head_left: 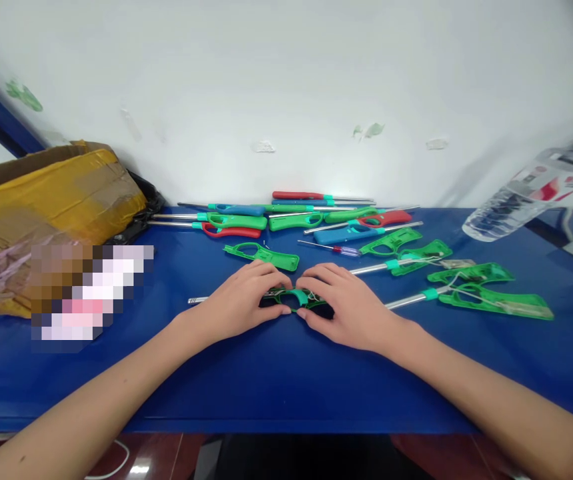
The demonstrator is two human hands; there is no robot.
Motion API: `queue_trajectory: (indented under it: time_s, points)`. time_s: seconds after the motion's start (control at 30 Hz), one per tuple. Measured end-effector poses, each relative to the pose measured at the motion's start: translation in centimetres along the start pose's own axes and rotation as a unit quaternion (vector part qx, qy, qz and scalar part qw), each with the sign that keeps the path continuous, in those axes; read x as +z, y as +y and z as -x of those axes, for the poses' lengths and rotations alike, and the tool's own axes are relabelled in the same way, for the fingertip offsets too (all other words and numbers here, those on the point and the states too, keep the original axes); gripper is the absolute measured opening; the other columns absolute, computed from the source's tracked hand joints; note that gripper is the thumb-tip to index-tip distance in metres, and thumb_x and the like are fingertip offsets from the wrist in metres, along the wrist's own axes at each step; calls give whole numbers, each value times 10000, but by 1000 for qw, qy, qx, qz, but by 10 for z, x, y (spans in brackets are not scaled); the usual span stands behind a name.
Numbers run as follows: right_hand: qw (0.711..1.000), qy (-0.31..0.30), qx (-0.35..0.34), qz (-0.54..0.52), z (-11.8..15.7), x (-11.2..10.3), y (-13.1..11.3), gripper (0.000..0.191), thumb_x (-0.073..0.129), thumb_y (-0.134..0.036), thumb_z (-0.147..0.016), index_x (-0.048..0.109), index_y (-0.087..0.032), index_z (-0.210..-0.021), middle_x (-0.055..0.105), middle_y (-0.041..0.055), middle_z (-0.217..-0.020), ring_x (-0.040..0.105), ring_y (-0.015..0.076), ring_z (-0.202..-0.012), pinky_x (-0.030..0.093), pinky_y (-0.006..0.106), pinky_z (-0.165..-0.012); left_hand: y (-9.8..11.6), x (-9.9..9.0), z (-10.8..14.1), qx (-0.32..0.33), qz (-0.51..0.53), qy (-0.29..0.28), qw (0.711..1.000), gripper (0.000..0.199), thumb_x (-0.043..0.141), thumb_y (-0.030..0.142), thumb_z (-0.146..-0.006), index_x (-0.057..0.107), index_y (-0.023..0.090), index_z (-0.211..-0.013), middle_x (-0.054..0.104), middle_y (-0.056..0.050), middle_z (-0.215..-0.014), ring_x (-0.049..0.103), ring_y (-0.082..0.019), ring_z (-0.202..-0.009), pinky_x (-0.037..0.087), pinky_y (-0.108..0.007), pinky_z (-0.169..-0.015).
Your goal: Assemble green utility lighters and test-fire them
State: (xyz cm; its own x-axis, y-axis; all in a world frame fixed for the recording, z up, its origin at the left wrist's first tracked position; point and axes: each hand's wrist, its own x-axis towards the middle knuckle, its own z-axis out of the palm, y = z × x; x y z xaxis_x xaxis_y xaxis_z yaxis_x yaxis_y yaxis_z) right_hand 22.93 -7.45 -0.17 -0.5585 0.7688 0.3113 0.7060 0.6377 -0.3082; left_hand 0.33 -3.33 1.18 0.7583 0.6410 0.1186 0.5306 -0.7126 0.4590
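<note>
Bare forearms [121,380] come in from both lower corners and lie low over the blue tabletop [286,387], which probably steadies the fine grip ahead. Between the hands is an opened green plastic lighter with a teal trigger [298,297], just above or on the tabletop; I cannot tell which. Left hand [239,297] and right hand [344,303] each pinch it between thumb and curled fingers, fingertips almost meeting around the trigger, seemingly so that its small parts stay put. Its silver tube points left, clear of the grip. Just beyond lie a loose green plastic half-shell [279,259] and a slim screwdriver with a red-and-clear handle [344,251], both within easy reach. Opened green lighters with exposed innards [496,303] sit to the right, apart from the row of red, blue and green lighters [239,221] near the wall. A yellow-taped cardboard box [61,193] and a clear plastic water bottle [511,197] stand at the sides, out of the hands' way.
</note>
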Motion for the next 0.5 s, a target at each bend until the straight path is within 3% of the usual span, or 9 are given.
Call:
queue_trajectory:
  time_s: [0.17,0.5]
  points:
    - [999,14,19,-32,1,1,0,223,619,-274,-878,586,-214,-1090,674,89,-1076,597,270,-1041,512,444,-878,0,1,2,-14,12,19,1000,249,668,316,-883,570,218,-1090,611,-47,-1057,564,-221,-1000,474,-358,-866]
    - [998,22,-6,-51,1,3,3,257,611,-261,-891,602,-224,-1145,680,89,-1112,596,260,-1066,515,446,-905,-1,2,1,-4,8,13,1000,189,633,341,-909,626,216,-1051,632,-56,-1057,568,-226,-1014,476,-354,-878]
